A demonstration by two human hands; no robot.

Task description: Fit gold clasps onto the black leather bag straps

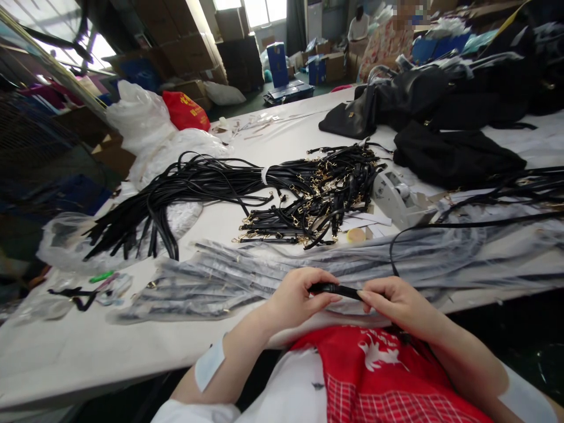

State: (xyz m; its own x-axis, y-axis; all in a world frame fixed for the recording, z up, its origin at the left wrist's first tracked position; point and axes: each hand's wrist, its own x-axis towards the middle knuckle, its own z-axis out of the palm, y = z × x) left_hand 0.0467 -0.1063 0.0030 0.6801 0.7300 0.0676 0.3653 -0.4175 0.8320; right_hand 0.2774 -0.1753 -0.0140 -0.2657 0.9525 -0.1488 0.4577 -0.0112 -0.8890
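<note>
Both my hands pinch one black leather strap point(337, 289) just above the table's near edge. My left hand point(297, 299) grips its left end with thumb and fingers closed. My right hand point(394, 302) closes on the strap a little to the right. From there the strap curves up and away to the right across the table. Right behind my hands lie several straps wrapped in clear plastic sleeves point(229, 276).
A bundle of long black straps point(176, 194) and a heap of straps with gold clasps point(317, 194) lie on the white table point(66, 352). A tape dispenser point(396, 197), black bags point(449, 153) and white plastic bags point(145, 129) sit farther back. People stand at the far end.
</note>
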